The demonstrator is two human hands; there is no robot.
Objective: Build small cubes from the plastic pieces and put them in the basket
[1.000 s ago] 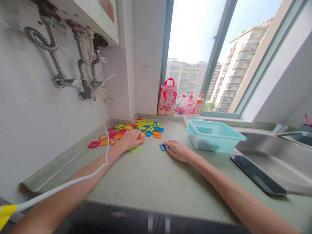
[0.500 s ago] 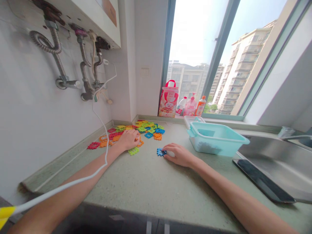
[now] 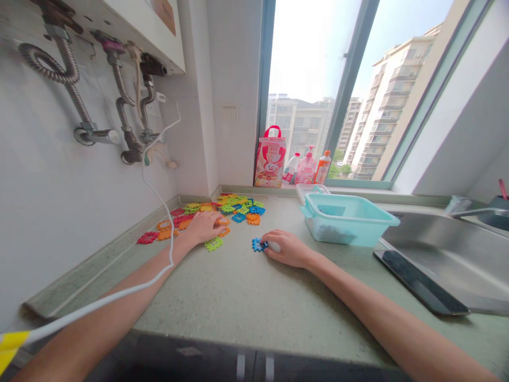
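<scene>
My left hand (image 3: 204, 228) rests at the front of a spread of gear-edged plastic tiles, its fingers curled round an orange tile (image 3: 222, 222). Just in front of that hand lies a lime-green tile (image 3: 213, 244). To the right, on the bare counter, my right hand (image 3: 287, 248) pinches the edge of a blue tile (image 3: 256, 244), which lies flat. A pale rounded patch shows between thumb and fingers; I cannot make out what it is. Behind and left of my left hand are red tiles (image 3: 147, 237), with yellow, green and blue ones farther back.
A turquoise plastic basket (image 3: 350, 217) stands right of my right hand, beside a sink (image 3: 441, 244) with a black phone-like slab (image 3: 419, 281) at its edge. A white cable (image 3: 169, 268) crosses over my left arm. Bottles (image 3: 306, 168) and a pink bag (image 3: 270, 162) line the windowsill.
The camera view has shifted slightly, so everything sits a little farther left and higher. Both hands stay almost where they were, still at the same orange and blue tiles.
</scene>
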